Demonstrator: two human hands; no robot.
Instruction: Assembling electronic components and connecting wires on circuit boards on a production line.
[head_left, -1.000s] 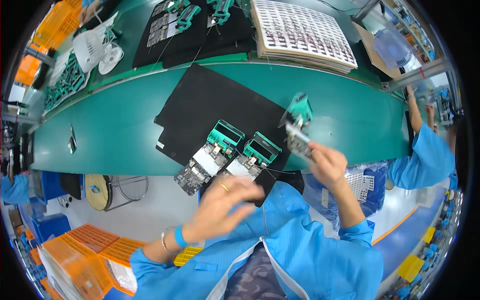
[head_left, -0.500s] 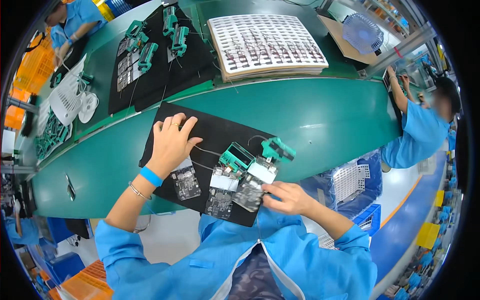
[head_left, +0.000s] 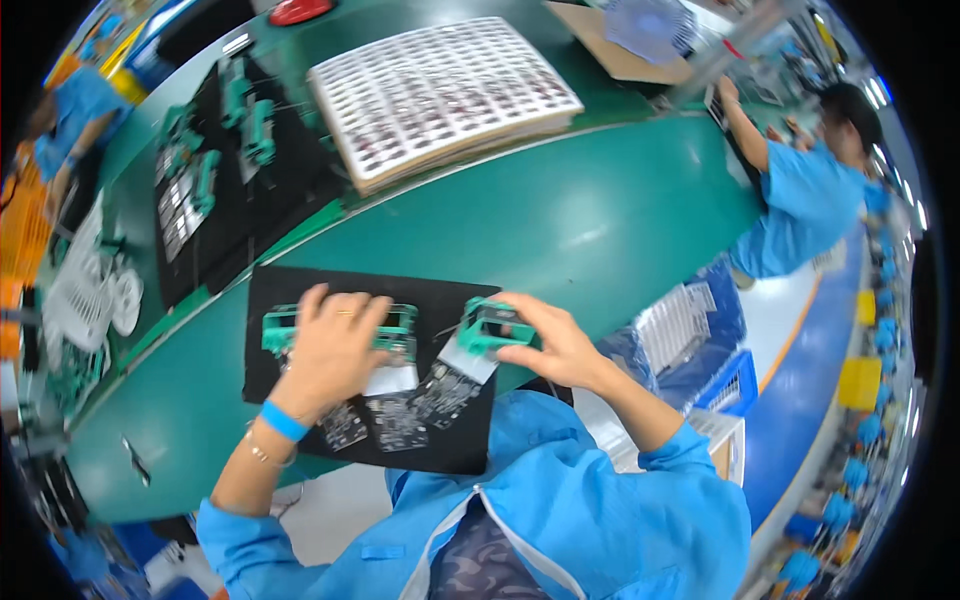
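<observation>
On a black mat [head_left: 268, 375] lie several dark circuit boards [head_left: 398, 422] with pale plates, joined to green plastic frames. My left hand [head_left: 338, 345] bends its fingers over a green frame [head_left: 282, 326], hiding its middle. Another green frame [head_left: 402, 322] shows just right of these fingers. My right hand [head_left: 555, 345] pinches the rightmost green frame [head_left: 490, 326] between thumb and fingers, at the mat's right edge. From that frame a white plate [head_left: 468, 361] and a board [head_left: 447, 394] slope down to the left.
Beyond the seam, a stack of white trays [head_left: 450, 95] holds rows of small parts. More green frames [head_left: 258, 130] lie on a black mat to the left. Tweezers [head_left: 136, 462] rest near the left edge. A blue lined bin [head_left: 715, 300] and a co-worker [head_left: 815, 195] are at the right.
The view has shifted and the mat appears turned. My right hand has moved from a board up to the rightmost green frame. My left hand, earlier spread on the mat, now covers a green frame.
</observation>
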